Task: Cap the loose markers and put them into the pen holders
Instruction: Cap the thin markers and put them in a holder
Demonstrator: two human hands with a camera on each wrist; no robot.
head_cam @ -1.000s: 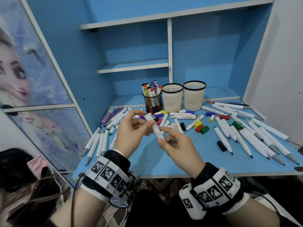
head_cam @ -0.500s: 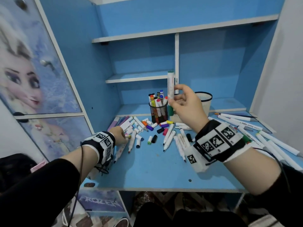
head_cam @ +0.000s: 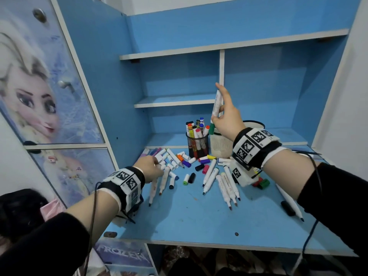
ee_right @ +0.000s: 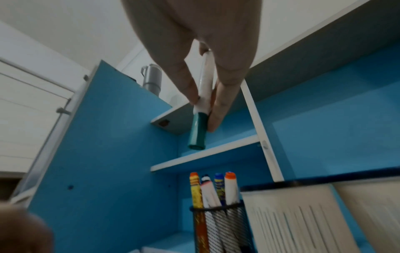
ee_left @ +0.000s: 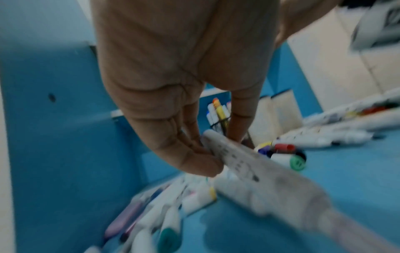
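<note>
Held marker: green-capped marker [head_cam: 216,108], white barrel with small print, dark green cap pointing down, held nearly upright above the white slotted pen holder [head_cam: 220,145]
Right hand: right hand [head_cam: 226,114] pinches the barrel just above the cap between thumb and fingertips, index finger stretched up along it
Second marker: uncapped white marker [ee_left: 249,169], pale barrel with dark lettering, blurred in the left wrist view; it slants down toward the desk
Left hand: left hand [head_cam: 150,167] grips that marker's upper end with thumb and curled fingers, low over the left-hand heap
Black mesh holder: black mesh pen holder [head_cam: 197,145] just left of the white one, packed with upright capped markers, orange, blue and red tops
Second white holder: another white pen holder [head_cam: 253,124] behind the right wrist, mostly hidden
Loose markers: uncapped white markers [head_cam: 227,182] and stray caps [head_cam: 201,167], purple, black, pink and green, scattered on the blue desk [head_cam: 199,218]
Surroundings: blue shelving [head_cam: 175,100] behind; cartoon-printed cabinet door [head_cam: 35,92] at left
</note>
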